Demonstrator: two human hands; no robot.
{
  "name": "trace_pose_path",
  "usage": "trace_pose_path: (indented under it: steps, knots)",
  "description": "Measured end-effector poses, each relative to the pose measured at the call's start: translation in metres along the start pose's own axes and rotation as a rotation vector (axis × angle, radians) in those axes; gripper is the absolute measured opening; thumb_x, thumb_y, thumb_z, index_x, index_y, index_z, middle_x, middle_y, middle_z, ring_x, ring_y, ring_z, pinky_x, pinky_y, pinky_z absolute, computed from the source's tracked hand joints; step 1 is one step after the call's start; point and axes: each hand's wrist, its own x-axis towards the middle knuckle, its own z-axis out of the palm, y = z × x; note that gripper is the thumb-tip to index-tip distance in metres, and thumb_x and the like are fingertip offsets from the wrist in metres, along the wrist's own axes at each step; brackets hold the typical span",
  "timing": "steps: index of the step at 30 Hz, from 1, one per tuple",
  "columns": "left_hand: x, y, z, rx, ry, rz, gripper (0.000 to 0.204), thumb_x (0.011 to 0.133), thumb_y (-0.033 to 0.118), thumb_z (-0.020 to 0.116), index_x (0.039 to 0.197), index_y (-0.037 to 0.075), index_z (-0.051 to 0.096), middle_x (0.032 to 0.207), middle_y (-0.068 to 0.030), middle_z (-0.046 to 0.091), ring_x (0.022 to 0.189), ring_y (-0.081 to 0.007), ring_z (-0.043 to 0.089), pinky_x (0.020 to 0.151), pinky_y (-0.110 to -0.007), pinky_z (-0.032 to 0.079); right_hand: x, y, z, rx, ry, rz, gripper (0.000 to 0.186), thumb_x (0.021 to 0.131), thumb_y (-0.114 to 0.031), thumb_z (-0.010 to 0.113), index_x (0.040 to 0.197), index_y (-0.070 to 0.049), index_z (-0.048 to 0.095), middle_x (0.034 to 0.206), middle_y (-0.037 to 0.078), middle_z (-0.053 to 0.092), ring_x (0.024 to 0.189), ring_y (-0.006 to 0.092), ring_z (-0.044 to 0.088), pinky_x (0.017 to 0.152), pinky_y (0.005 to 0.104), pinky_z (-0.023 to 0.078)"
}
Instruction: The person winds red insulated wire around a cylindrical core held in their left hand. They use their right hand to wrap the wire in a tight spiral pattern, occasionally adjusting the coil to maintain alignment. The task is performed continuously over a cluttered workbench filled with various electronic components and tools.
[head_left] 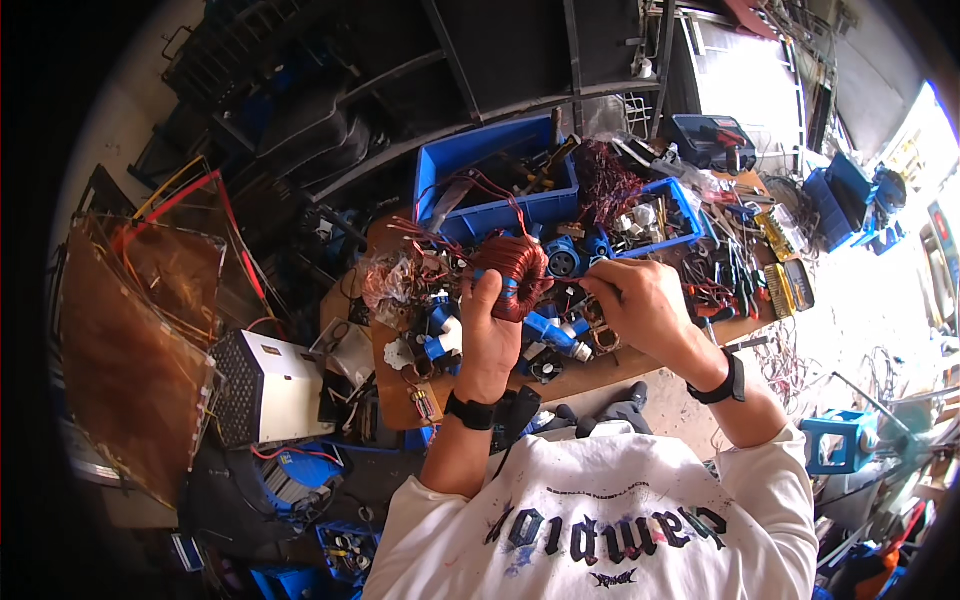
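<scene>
My left hand [488, 335] grips a thick ring coil of copper wire [510, 260] with a blue band round it, thumb across its front. My right hand [640, 305], at the coil's right, pinches a thin wire [568, 281] that leads to the coil, its fingers curled. Beneath and around the coil, blue-and-white connectors [555, 336] and round blue parts [563, 257] crowd the wooden table [580, 372]. Bundles of reddish wire [610, 180] lie behind it.
A large blue bin [500, 218] and a shallower one [668, 243] sit at the back. Pliers and other tools [735, 280] cover the right end. To the left are a white metal case [285, 390] and large brown sheets [135, 340]. A blue stand [835, 445] is at the lower right.
</scene>
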Motion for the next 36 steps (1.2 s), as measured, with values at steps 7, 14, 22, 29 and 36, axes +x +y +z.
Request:
trace_pose_path:
  steps: [7, 14, 22, 29, 36]
  knots:
    - [0.001, -0.002, 0.014, -0.015, 0.002, -0.017, 0.047, 0.09, 0.028, 0.071, 0.125, 0.002, 0.054, 0.117, -0.0127, 0.064, 0.106, -0.022, 0.065, 0.091, -0.039, 0.056, 0.002, -0.012, 0.025, 0.068, 0.062, 0.062, 0.02, 0.091, -0.024, 0.064, 0.082, -0.007, 0.068, 0.075, 0.014, 0.067, 0.067, 0.0369, 0.065, 0.06, 0.0443, 0.052]
    - [0.002, -0.011, -0.004, 0.114, -0.019, -0.008, 0.048, 0.098, 0.039, 0.057, 0.127, 0.001, 0.055, 0.122, -0.012, 0.064, 0.112, -0.0218, 0.062, 0.096, -0.036, 0.05, 0.002, -0.011, 0.052, 0.18, 0.074, 0.111, 0.022, 0.091, -0.019, 0.066, 0.097, -0.001, 0.054, 0.075, 0.018, 0.068, 0.071, 0.0392, 0.067, 0.062, 0.0472, 0.051]
    - [0.006, -0.003, -0.003, 0.127, 0.046, -0.043, 0.049, 0.098, 0.041, 0.057, 0.125, -0.001, 0.057, 0.119, -0.0124, 0.065, 0.109, -0.0214, 0.063, 0.095, -0.037, 0.051, 0.006, -0.006, 0.05, 0.326, -0.084, 0.184, 0.029, 0.092, -0.014, 0.064, 0.107, 0.003, 0.046, 0.081, 0.025, 0.067, 0.079, 0.0446, 0.066, 0.065, 0.0477, 0.05]
    - [0.009, 0.0, -0.007, 0.134, 0.097, -0.032, 0.049, 0.099, 0.042, 0.055, 0.123, -0.001, 0.058, 0.114, -0.0137, 0.066, 0.105, -0.0233, 0.065, 0.094, -0.039, 0.053, 0.011, -0.006, 0.044, 0.413, -0.137, 0.139, 0.024, 0.093, -0.01, 0.061, 0.108, 0.004, 0.047, 0.082, 0.026, 0.067, 0.081, 0.0454, 0.065, 0.068, 0.0458, 0.051]
    - [0.011, 0.008, -0.01, 0.066, 0.12, -0.064, 0.041, 0.097, 0.036, 0.06, 0.118, 0.001, 0.06, 0.11, -0.0118, 0.068, 0.098, -0.0213, 0.067, 0.087, -0.043, 0.058, 0.008, 0.014, 0.022, 0.049, -0.206, -0.028, 0.02, 0.095, -0.022, 0.058, 0.101, -0.004, 0.064, 0.082, 0.02, 0.068, 0.079, 0.0405, 0.066, 0.07, 0.0498, 0.051]
